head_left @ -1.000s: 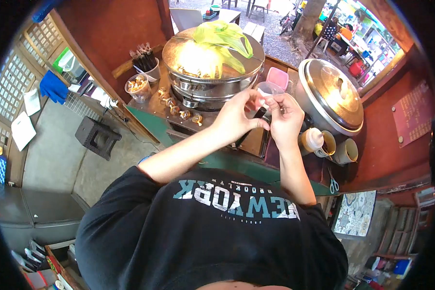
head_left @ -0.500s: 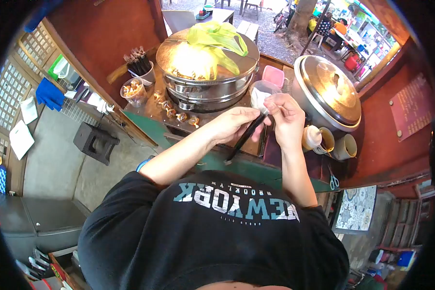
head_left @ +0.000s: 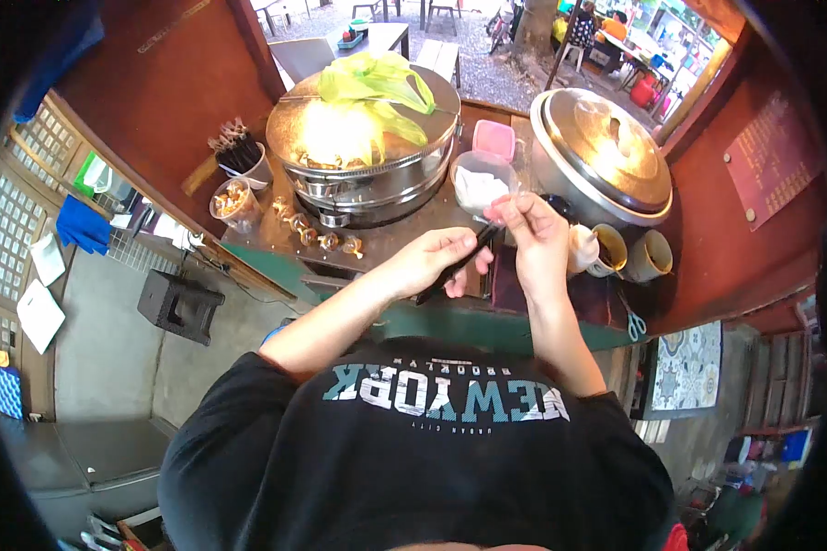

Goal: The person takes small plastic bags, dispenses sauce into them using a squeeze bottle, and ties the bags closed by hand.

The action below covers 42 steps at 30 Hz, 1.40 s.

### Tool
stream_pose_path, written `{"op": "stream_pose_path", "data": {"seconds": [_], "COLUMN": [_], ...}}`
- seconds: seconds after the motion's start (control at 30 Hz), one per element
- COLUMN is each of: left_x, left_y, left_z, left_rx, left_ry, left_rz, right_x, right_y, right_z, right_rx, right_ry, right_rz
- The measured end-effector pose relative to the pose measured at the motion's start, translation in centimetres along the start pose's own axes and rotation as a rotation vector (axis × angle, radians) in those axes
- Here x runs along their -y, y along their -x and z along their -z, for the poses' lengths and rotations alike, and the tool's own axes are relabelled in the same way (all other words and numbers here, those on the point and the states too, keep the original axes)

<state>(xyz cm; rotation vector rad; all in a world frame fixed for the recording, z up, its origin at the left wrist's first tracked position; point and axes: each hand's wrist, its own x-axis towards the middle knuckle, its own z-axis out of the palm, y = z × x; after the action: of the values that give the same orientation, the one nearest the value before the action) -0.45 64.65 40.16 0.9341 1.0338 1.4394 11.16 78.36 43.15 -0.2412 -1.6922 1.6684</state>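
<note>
My left hand (head_left: 441,260) is closed around a slim black stick-like item (head_left: 454,268), held slanting over the front of the counter. The thumb lies along its upper part. My right hand (head_left: 535,230) pinches at the upper end of the same item, where a bit of clear film seems to show. What exactly the right fingertips grip is too small to make out. Just beyond both hands stands a clear tub (head_left: 461,180) with white folded tissue (head_left: 480,189) in it. A pink lid or container (head_left: 494,140) lies behind the tub.
A large steel steamer (head_left: 368,184) with a green plastic bag (head_left: 368,83) stands left, a big lidded pot (head_left: 606,156) right. Nearby are a cup of black wrapped sticks (head_left: 241,158), small wrapped balls (head_left: 329,241), a squeeze bottle (head_left: 583,248), cups (head_left: 651,257) and scissors (head_left: 632,321).
The view has shifted, so the counter things appear further left. My hands have drawn slightly away from the tissue tub, uncovering more of it. The black item stays in my left hand.
</note>
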Motion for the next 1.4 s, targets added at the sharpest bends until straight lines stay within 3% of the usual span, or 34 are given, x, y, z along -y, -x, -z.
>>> {"op": "stream_pose_path", "data": {"seconds": [0.07,0.17,0.27,0.4,0.43,0.57,0.67,0.9,1.0,1.1,1.27,1.33,1.4], "left_x": [0.7,1.9,2.6,2.1,2.4,3.0,3.6,3.2,4.4,4.8,4.4,3.8,3.6], "left_y": [-0.2,-0.3,-0.5,-0.6,-0.7,-0.6,-0.8,-0.4,-0.4,-0.5,-0.5,-0.5,-0.9], "left_z": [0.7,-0.5,-0.2,-0.1,0.2,-0.6,-0.2,0.5,1.2,1.5,2.2,2.0,2.0], "left_rx": [0.113,-0.031,-0.079,-0.037,0.022,-0.088,-0.085,0.056,0.083,0.060,0.164,0.157,-0.029], "left_ry": [0.044,0.022,-0.165,0.009,0.001,-0.153,-0.190,0.116,0.146,0.006,0.062,0.015,-0.096], "left_rz": [-0.011,-0.180,-0.151,-0.003,-0.009,-0.144,-0.070,0.040,-0.095,-0.103,0.056,0.051,-0.158], "right_x": [-0.2,-0.5,-0.5,-0.7,-0.7,-1.4,-1.4,-1.5,-1.7,-1.8,-1.6,-1.9,-1.8], "right_y": [0.0,0.0,0.1,0.1,0.1,0.2,0.4,0.2,0.2,0.1,0.3,0.3,0.5], "right_z": [0.3,0.4,0.7,1.2,1.2,1.3,1.4,1.7,1.7,1.6,1.1,1.4,1.3], "right_rx": [0.009,0.002,-0.010,-0.033,-0.042,-0.088,-0.117,-0.023,-0.003,0.000,0.063,0.127,0.187], "right_ry": [-0.065,-0.103,-0.136,-0.129,-0.133,-0.151,-0.138,-0.110,-0.124,-0.137,-0.287,-0.188,-0.063], "right_rz": [-0.038,-0.016,-0.056,-0.068,-0.072,-0.068,-0.103,-0.031,-0.036,-0.051,-0.113,-0.107,-0.093]}}
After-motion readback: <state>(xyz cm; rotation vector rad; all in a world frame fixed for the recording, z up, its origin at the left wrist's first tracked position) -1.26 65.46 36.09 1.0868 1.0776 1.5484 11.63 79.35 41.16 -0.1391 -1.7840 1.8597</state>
